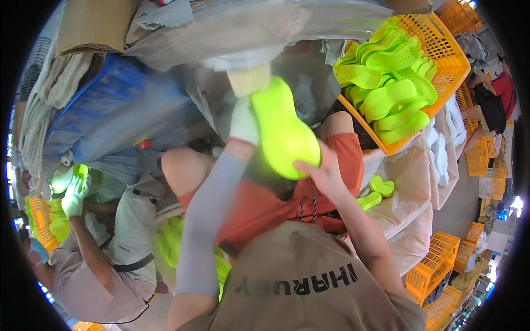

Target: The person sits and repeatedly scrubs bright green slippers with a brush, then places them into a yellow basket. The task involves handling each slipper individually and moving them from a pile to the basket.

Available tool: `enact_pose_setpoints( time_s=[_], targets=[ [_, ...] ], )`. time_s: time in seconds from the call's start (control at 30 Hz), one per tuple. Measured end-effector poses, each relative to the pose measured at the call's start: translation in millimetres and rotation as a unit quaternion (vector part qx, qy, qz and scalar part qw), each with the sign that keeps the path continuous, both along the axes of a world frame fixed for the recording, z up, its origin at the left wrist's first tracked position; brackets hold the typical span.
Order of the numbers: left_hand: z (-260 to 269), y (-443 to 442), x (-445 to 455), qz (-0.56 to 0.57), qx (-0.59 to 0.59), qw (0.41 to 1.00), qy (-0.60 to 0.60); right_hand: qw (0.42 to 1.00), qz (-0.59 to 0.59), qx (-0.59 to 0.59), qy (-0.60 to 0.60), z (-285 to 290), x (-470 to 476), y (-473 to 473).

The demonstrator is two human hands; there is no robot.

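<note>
A lime-green shoe sole [285,132] lies between my hands, above my lap. My left hand [243,122], in a white knit glove, holds its left edge near the upper end; the fingers are hidden behind it. At the lower right end, my bare right hand [325,169] grips the sole with its thumb on the face. The sole's upper end is right at a cream-coloured, tapered block or wheel [248,79], blurred, below a white fuzzy rim [248,58]. Whether they touch I cannot tell.
An orange plastic crate [451,62] full of lime-green soles stands at upper right. Two green pieces [381,186] rest on a pale cloth [408,207]. A blue panel [99,99] slants at left, where a gloved co-worker [95,273] handles a green piece. Grey plastic sheeting [256,29] hangs ahead.
</note>
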State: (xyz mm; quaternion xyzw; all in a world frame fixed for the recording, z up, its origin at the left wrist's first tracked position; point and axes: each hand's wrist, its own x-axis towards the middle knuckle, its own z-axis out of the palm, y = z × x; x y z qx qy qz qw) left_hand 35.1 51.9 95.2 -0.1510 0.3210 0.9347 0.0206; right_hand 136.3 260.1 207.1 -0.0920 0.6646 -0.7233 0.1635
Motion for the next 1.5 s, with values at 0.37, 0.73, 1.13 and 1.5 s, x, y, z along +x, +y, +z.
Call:
enact_pose_setpoints(
  time_s=[0.37, 0.73, 1.13, 1.5],
  targets=[
    [72, -3, 73, 0.056, -0.092, 0.991, 0.082, 0.953, 0.292, 0.056, -0.058, -15, -23, 12],
    [91, 38, 61, 0.047, -0.565, 0.819, -0.083, 0.969, -0.111, -0.157, -0.155, -143, -110, -119],
    [110, 16, 113, 0.04, -0.743, 0.655, 0.13, 0.986, -0.082, -0.142, 0.031, -107, -61, -112],
    [117, 63, 132, -0.038, -0.29, 0.954, -0.067, 0.933, 0.082, 0.351, 0.007, 37, -78, 240]
  ],
)
